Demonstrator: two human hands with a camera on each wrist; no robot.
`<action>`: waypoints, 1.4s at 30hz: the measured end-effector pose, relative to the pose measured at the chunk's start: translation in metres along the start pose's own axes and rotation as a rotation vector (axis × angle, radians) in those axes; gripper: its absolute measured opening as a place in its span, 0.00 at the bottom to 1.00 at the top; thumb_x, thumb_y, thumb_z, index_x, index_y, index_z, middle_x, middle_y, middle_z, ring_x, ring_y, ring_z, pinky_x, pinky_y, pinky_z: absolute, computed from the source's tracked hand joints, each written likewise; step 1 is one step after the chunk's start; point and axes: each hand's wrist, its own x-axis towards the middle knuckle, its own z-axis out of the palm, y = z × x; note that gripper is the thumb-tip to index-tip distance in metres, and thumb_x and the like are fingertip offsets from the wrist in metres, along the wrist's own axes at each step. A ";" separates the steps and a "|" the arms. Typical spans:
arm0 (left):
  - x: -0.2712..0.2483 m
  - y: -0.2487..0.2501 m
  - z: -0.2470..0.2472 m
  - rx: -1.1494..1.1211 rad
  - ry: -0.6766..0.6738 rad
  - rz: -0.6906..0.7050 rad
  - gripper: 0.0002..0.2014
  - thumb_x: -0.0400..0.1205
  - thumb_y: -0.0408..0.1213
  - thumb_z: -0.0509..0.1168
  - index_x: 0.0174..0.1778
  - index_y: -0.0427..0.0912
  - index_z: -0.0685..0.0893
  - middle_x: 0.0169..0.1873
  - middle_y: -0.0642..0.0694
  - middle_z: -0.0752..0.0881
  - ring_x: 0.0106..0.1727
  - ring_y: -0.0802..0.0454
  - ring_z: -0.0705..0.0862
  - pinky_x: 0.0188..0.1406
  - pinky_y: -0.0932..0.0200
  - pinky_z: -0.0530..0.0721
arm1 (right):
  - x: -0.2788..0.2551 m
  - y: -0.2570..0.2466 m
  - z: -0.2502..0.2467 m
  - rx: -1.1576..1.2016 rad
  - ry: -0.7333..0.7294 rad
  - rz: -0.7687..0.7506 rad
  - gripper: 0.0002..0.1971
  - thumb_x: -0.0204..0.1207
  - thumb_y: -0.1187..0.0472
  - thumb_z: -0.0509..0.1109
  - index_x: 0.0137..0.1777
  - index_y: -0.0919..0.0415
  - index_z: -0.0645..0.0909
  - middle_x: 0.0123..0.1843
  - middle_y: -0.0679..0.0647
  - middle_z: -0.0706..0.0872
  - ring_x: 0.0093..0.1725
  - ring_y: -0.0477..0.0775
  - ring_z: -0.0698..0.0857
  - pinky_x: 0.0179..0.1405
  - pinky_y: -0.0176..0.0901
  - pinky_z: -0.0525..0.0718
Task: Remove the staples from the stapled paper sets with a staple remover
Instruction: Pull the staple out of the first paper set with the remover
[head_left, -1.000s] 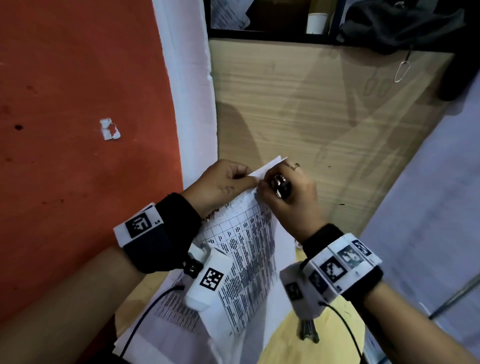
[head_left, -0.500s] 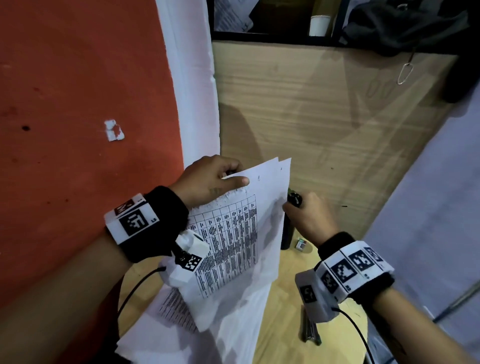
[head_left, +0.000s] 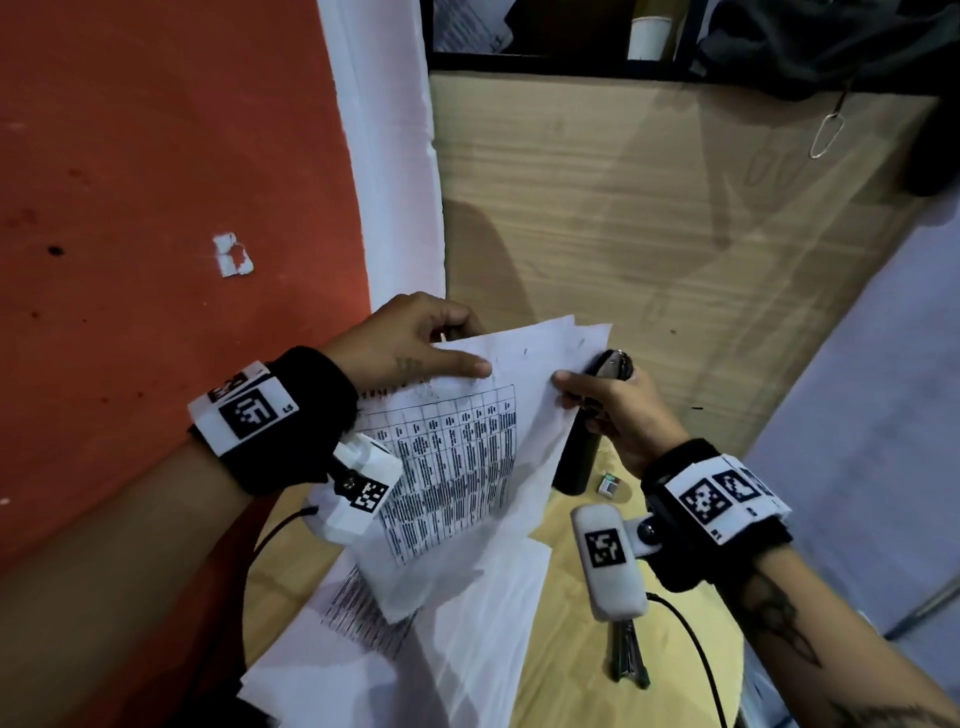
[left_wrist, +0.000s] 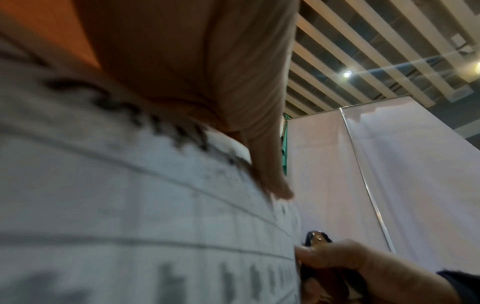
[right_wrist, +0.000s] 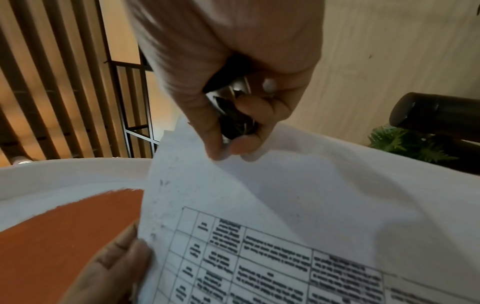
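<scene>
Papers (head_left: 467, 457) with a printed table are up off the round table (head_left: 571, 649), left hand (head_left: 410, 343) pinching their top edge at 10 o'clock, right hand (head_left: 608, 410) gripping the remover (head_left: 613, 364) and pinching their 2 o'clock corner.

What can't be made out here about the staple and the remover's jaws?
- Staple: none discernible on the white printed paper set; too small in every view.
- Black and chrome staple remover: jaws covered by right hand.
- Left hand: fingers behind sheets; left wrist view blurred.
</scene>
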 end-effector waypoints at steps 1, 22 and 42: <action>-0.002 -0.001 -0.003 -0.004 -0.004 -0.012 0.05 0.72 0.34 0.76 0.40 0.40 0.87 0.37 0.50 0.90 0.36 0.63 0.84 0.41 0.66 0.81 | 0.000 0.001 -0.001 -0.019 0.012 -0.002 0.11 0.71 0.73 0.71 0.33 0.60 0.77 0.19 0.47 0.82 0.18 0.41 0.79 0.17 0.27 0.70; -0.022 0.010 -0.014 -0.056 0.081 -0.108 0.08 0.70 0.36 0.77 0.39 0.36 0.90 0.34 0.36 0.90 0.30 0.55 0.80 0.31 0.64 0.75 | -0.024 -0.012 0.001 -0.142 0.407 -0.505 0.16 0.67 0.38 0.67 0.31 0.49 0.73 0.33 0.52 0.80 0.37 0.54 0.81 0.37 0.48 0.75; -0.030 0.039 -0.023 0.029 0.051 -0.065 0.15 0.71 0.45 0.76 0.41 0.34 0.89 0.34 0.27 0.85 0.30 0.52 0.75 0.30 0.60 0.69 | -0.039 -0.035 0.039 -0.737 -0.189 -1.113 0.22 0.64 0.65 0.80 0.58 0.66 0.84 0.59 0.58 0.82 0.57 0.50 0.81 0.58 0.37 0.80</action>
